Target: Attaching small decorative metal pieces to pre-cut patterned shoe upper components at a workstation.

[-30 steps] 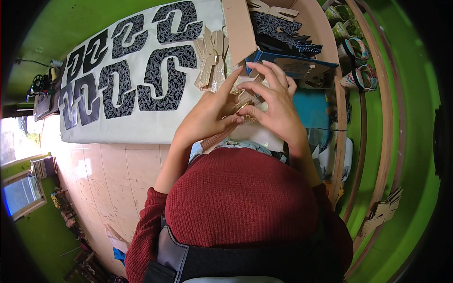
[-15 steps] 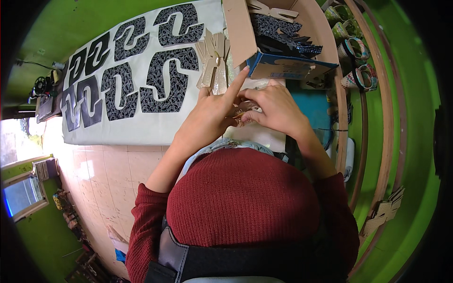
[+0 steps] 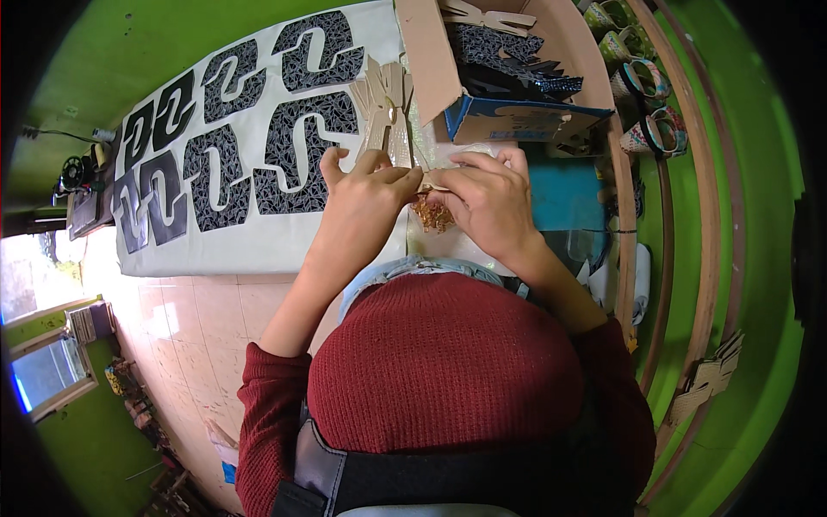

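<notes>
My left hand [image 3: 366, 207] and my right hand [image 3: 495, 207] meet over the near edge of the table. The fingers of both pinch a small beige piece [image 3: 433, 185], mostly hidden by the fingertips, so its kind does not show. Just below it lies a heap of small gold-coloured metal bits [image 3: 432, 217]. Beyond my left hand rests a stack of beige, snakeskin-textured cut-out pieces [image 3: 385, 108]. Left of that, S-shaped cut-outs [image 3: 215, 177] in black with a grey line pattern lie in two rows on a white sheet [image 3: 284, 237].
An open cardboard box [image 3: 431, 65] at the far right holds black patterned pieces and beige ones. Beside it is a teal surface [image 3: 564, 194]. Wooden rails [image 3: 702, 172] run along the right, with small woven shoe-like items [image 3: 655, 129] hanging there. A tiled floor [image 3: 198, 319] shows at left.
My left index finger, stretched toward the box before, is now bent in with the other fingers. Both hands have shifted, uncovering the gold bits, and the beige piece now shows between the fingertips.
</notes>
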`<action>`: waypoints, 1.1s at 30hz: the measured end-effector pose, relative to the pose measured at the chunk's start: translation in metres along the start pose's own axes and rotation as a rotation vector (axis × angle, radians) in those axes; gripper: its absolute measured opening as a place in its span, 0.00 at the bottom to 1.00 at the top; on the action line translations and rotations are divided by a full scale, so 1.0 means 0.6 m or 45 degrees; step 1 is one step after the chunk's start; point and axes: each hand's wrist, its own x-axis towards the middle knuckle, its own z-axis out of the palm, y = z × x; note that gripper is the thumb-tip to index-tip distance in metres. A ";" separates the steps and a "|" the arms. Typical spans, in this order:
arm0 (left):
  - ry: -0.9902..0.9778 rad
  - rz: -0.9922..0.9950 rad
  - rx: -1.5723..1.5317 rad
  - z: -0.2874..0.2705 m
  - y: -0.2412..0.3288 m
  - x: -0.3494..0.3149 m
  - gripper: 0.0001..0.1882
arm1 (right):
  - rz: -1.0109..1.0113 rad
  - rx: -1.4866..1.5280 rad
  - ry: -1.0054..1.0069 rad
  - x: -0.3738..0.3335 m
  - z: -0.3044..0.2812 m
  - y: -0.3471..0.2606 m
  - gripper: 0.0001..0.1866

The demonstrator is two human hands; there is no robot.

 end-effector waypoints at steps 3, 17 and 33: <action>0.013 0.116 0.126 -0.005 -0.009 0.000 0.10 | -0.042 -0.025 0.018 0.001 0.000 -0.002 0.07; 0.075 0.158 0.215 -0.031 -0.024 -0.006 0.03 | -0.155 -0.018 0.034 0.017 -0.005 -0.004 0.04; 0.397 -0.886 -2.104 0.064 0.018 0.030 0.20 | -0.107 -0.253 0.621 0.028 0.054 0.051 0.07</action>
